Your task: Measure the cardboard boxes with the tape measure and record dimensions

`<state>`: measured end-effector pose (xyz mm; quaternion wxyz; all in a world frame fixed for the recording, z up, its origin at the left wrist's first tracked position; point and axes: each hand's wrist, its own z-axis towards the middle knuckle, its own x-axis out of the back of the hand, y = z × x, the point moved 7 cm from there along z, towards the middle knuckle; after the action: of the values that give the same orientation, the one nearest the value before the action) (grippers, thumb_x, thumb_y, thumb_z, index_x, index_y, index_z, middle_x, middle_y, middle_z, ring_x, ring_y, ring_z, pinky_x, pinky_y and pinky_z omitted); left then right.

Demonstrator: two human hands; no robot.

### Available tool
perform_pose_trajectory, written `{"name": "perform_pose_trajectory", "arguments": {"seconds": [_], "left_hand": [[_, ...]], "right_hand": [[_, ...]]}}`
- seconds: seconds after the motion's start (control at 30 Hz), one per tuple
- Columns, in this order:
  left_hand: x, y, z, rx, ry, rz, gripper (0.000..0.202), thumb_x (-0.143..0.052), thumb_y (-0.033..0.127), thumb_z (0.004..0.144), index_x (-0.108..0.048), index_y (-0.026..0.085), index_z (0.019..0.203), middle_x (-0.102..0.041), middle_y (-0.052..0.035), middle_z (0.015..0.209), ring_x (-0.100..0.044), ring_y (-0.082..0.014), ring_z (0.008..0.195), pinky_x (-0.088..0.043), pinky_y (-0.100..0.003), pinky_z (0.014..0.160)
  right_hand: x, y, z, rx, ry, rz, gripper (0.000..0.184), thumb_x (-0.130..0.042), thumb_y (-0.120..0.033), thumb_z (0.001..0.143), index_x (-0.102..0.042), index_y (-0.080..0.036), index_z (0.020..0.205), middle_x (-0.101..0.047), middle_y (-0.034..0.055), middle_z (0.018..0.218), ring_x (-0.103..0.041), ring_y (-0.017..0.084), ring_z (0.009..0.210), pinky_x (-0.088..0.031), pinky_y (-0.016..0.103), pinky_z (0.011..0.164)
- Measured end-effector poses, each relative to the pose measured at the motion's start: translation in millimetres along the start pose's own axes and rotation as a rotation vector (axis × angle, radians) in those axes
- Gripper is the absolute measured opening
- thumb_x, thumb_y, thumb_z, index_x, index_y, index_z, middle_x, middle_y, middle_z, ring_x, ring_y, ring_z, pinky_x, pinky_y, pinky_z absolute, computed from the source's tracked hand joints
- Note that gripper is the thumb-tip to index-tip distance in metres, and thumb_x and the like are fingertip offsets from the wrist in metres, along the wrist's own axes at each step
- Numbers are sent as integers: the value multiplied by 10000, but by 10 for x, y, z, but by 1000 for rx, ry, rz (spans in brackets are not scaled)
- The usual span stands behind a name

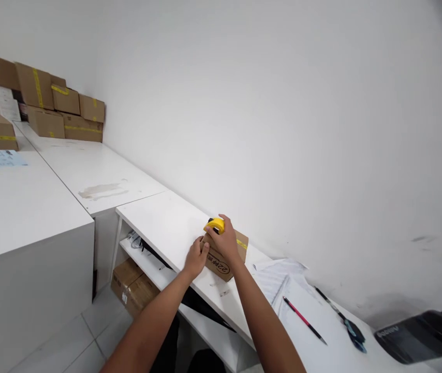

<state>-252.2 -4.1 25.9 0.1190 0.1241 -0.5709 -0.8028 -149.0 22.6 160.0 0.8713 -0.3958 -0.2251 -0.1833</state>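
Note:
A small brown cardboard box (218, 265) with black printing on its near side sits on the white shelf top (159, 217). My left hand (196, 257) is closed on the box's left edge, thumb on the near face. Over the box, my right hand (224, 241) grips a roll of yellow packing tape (216, 224), thumb and fingers around it. The roll is at the box's far left edge. A strip of yellow tape (241, 243) runs along the box's right part. The hand and forearm hide much of the box's top.
Papers (283, 285), a red-and-black pen (304, 320) and scissors (347, 326) lie to the right, beside a black device (423, 336). A larger carton (133, 285) rests below the shelf. Taped boxes (63, 109) are stacked far left against the white wall (263, 119).

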Motion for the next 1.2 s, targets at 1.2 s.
{"name": "perform_pose_trajectory", "arguments": {"seconds": [1.2], "left_hand": [[-38, 122, 411, 0, 48, 336, 561, -382, 686, 878, -548, 198, 1099, -661, -118, 1063, -616, -292, 965, -485, -420, 824]], "right_hand": [[921, 862, -365, -539, 668, 69, 685, -289, -488, 964, -70, -116, 1497, -195, 194, 1546, -225, 250, 1413, -272, 452, 1101]]}}
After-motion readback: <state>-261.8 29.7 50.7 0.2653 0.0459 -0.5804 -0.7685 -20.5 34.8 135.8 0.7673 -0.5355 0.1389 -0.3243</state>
